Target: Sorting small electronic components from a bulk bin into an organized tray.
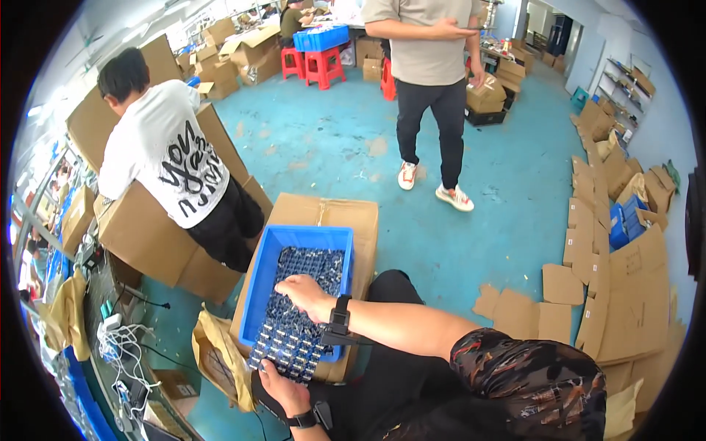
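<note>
A blue plastic bin (262, 275) stands on a cardboard box before me, filled with many small dark blue circuit board pieces (312, 259). My left hand (283, 387) grips the near edge of a dark blue circuit board panel (288, 349), its thumb on top. Rows of small silver parts cover that panel, which sits tilted over the bin's near end. Above the bin's middle is my right hand (301, 292), fingers curled together in a pinch; whatever lies between them is too small to make out. Both wrists wear black straps.
Under the bin is a cardboard box (360, 220). A brown paper sack (220, 360) and a bench with tangled white cables (121, 342) lie left. One person (165, 158) leans over large cartons; another (430, 66) stands ahead. Flattened cardboard (588, 279) lines the right wall.
</note>
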`<state>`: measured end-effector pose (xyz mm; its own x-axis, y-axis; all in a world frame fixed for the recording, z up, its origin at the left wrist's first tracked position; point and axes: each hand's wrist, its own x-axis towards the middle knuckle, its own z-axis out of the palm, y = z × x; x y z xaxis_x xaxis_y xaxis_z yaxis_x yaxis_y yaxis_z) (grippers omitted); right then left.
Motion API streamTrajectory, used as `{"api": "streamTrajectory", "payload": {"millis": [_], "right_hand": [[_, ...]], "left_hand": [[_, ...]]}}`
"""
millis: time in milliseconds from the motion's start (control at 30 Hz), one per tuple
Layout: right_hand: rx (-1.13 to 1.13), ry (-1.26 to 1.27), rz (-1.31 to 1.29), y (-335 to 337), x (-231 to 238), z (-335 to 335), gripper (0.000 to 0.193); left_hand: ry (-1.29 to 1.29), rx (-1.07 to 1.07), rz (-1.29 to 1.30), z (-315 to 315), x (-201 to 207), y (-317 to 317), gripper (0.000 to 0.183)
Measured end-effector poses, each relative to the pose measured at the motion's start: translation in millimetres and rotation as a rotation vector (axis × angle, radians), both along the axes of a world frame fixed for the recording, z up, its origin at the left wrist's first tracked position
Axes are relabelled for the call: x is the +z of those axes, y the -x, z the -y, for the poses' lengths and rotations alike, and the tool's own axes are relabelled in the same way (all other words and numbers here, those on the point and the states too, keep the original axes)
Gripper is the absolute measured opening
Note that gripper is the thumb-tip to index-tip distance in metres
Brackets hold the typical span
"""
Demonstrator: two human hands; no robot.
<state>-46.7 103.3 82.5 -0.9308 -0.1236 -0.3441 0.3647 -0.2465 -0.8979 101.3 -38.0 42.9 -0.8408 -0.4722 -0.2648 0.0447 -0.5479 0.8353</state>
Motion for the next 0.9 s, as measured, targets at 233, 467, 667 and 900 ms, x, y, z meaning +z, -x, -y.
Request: {"api": "streamTrajectory", "payload": {"millis": [233, 467, 667, 900], "right_hand": [[0.249, 0.028, 0.17, 12, -27, 1, 0.042], [0.125, 0.031, -0.014, 12, -33, 5, 0.016], [0.003, -0.118, -0.044, 13, -19, 5, 0.013], [-0.104, -0.08, -0.079, 1, -17, 4, 0.015]], "left_hand": [[-0.033, -0.021, -0.002, 6, -3, 1, 0.035], [-0.066, -0.022, 0.038, -3, 6, -1, 0.037], [-0.067, -0.027, 0.048, -7, 14, 3, 0.037], [-0.051, -0.045, 0.041, -10, 18, -7, 0.038]]}}
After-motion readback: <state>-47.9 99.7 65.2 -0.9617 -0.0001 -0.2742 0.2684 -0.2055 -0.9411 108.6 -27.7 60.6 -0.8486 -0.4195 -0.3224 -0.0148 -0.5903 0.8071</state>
